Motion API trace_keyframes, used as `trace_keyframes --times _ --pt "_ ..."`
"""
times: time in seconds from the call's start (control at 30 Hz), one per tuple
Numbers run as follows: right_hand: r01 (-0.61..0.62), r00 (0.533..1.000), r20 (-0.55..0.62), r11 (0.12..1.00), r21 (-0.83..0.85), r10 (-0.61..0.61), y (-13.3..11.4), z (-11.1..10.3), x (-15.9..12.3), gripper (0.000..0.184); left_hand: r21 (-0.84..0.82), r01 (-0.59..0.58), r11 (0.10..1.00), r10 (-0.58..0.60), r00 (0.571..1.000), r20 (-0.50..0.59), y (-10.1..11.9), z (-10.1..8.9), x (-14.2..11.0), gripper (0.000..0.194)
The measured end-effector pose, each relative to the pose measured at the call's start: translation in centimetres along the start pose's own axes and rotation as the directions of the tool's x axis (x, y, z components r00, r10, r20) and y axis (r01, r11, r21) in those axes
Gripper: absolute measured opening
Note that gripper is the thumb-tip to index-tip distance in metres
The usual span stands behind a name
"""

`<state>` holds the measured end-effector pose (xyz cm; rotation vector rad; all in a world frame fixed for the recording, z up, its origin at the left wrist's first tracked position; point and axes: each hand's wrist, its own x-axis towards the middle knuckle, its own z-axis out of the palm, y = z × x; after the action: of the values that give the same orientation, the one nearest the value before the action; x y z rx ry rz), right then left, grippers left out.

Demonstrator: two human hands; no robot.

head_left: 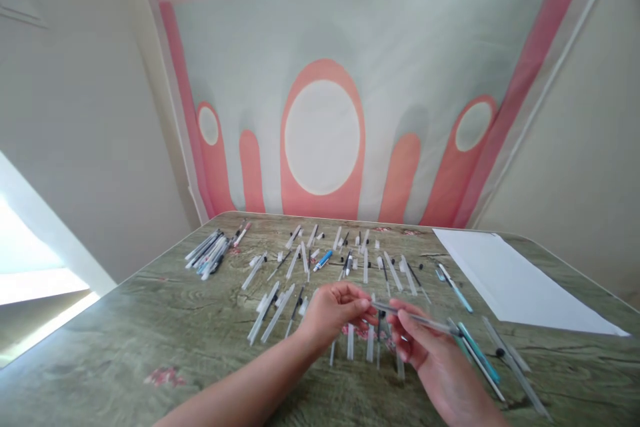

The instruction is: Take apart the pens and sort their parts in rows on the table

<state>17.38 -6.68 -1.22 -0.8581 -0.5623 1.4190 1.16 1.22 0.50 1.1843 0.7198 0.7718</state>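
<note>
Low over the front middle of the table, my right hand (pixel 423 343) is closed around a slim pen (pixel 440 325) with a clear barrel. Its dark rear end points to the right, and the tip end points left. My left hand (pixel 340 310) pinches that tip end between thumb and fingers. Whether the fingertips hold a separate small part cannot be made out. Beneath and between the hands lie clear pen barrels (pixel 350 342), partly hidden. Just right of my right hand lies a turquoise pen (pixel 479 351) with clear and dark pen parts.
Rows of taken-apart pens (pixel 303 258) cover the table's middle, with a blue pen (pixel 323 260) among them. A pile of pens (pixel 213 253) lies at the back left. White paper (pixel 520 280) lies at the right. A patterned wall cover (pixel 323 133) hangs behind the wood-look table (pixel 115 347).
</note>
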Motion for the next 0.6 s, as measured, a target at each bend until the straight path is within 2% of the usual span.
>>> trace_keyframes --times 0.17,0.27,0.37,0.47,0.6 --pt "0.015 1.0 0.021 0.995 -0.098 -0.013 0.0 -0.5 0.1 0.031 0.007 -0.074 0.997 0.075 0.995 -0.059 -0.7 -0.5 0.9 0.033" --pt "0.033 0.999 0.022 0.989 -0.142 -0.03 -0.1 -1.0 0.3 0.033 0.058 -0.143 0.988 0.149 0.98 -0.129 -0.5 -1.4 1.7 0.029" --pt "0.04 0.999 0.021 0.969 -0.244 -0.036 -0.2 -1.0 0.4 0.035 0.08 -0.165 0.983 0.176 0.971 -0.164 -0.3 -2.3 2.1 0.026" --pt "0.016 1.0 0.025 0.909 -0.418 -0.006 0.1 -0.7 0.4 0.041 0.134 -0.181 0.974 0.201 0.967 -0.155 -0.4 -2.5 2.1 0.021" --pt "-0.01 0.997 0.059 0.799 -0.601 0.057 1.0 -0.8 0.6 0.049 0.23 -0.186 0.955 0.207 0.976 -0.069 -0.7 -2.4 1.9 0.018"
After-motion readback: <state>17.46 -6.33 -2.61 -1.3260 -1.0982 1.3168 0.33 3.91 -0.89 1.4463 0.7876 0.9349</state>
